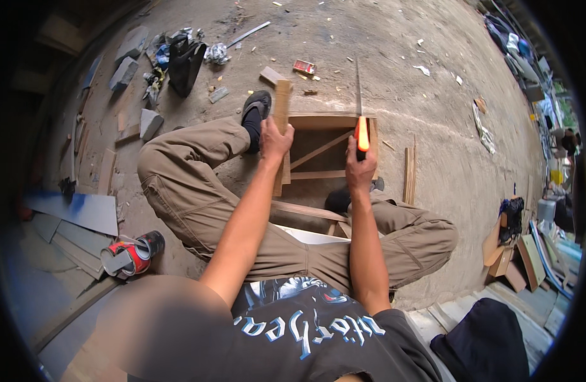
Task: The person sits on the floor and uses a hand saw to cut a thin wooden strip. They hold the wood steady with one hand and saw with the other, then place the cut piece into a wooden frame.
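Observation:
My left hand (275,141) is wrapped round a narrow wooden board (282,100), which stands up along the left side of a wooden frame (334,121). In my right hand (361,167) is a handsaw (363,130) with an orange and black handle. Its thin blade shows almost edge-on and points away from me, over the frame's far right corner and apart from the board. The frame rests on the ground between my bent legs, with a slanted strip (323,150) and a cross strip (318,174) inside it.
Two long wood strips (410,176) lie right of the frame. A short wood block (271,76) and a red packet (303,67) lie beyond it. Paint cans (125,258) stand at the left near boards. Concrete blocks (123,73) and a black bag (186,63) are at the far left.

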The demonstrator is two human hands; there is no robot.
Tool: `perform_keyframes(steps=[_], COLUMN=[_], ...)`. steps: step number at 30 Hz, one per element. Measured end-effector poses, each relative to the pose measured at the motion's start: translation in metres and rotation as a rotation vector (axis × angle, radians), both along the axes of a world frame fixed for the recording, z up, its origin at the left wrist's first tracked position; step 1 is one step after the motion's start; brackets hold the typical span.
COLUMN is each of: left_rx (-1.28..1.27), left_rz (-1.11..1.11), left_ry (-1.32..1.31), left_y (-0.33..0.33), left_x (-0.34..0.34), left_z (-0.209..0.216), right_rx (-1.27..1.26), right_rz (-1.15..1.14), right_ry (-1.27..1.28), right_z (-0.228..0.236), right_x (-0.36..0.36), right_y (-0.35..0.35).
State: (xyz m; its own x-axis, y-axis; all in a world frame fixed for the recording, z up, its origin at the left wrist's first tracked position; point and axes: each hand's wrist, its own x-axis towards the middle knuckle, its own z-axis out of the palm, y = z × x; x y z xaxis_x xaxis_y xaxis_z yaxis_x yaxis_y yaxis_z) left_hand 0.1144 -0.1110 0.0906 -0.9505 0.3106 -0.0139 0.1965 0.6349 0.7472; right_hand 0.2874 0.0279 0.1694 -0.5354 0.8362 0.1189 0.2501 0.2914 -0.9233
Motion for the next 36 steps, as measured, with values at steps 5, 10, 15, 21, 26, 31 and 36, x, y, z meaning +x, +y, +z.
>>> perform_keyframes(steps=[5, 10, 15, 21, 26, 31, 36], left_rx=[0.01, 0.001, -0.028, 0.307, 0.61, 0.488, 0.282], left_rz=[0.103, 0.086, 0.001, -0.131, -0.179, -0.155, -0.144], left_ry=[-0.343, -0.366, -0.325, -0.182, -0.054, -0.126, -0.139], left_y=[-0.005, -0.004, -0.004, 0.003, 0.004, -0.008, -0.01], left_x=[-0.015, -0.025, -0.029, -0.039, -0.046, -0.04, -0.029], left_z=[-0.005, -0.01, -0.004, 0.026, 0.033, -0.013, 0.002], right_rx=[0.277, 0.045, 0.007, -0.009, -0.123, -0.142, -0.196], right_rz=[-0.226, -0.307, -0.064, -0.154, -0.165, -0.21, -0.314], right_ry=[-0.326, -0.458, -0.453, -0.08, 0.195, 0.056, -0.074], right_z=[-0.036, -0.085, -0.1, -0.097, -0.088, -0.118, -0.123], right_x=[0.016, 0.023, 0.022, 0.021, 0.02, 0.044, 0.055], right_y=[0.063, 0.111, 0.121, 0.119, 0.106, 0.097, 0.08])
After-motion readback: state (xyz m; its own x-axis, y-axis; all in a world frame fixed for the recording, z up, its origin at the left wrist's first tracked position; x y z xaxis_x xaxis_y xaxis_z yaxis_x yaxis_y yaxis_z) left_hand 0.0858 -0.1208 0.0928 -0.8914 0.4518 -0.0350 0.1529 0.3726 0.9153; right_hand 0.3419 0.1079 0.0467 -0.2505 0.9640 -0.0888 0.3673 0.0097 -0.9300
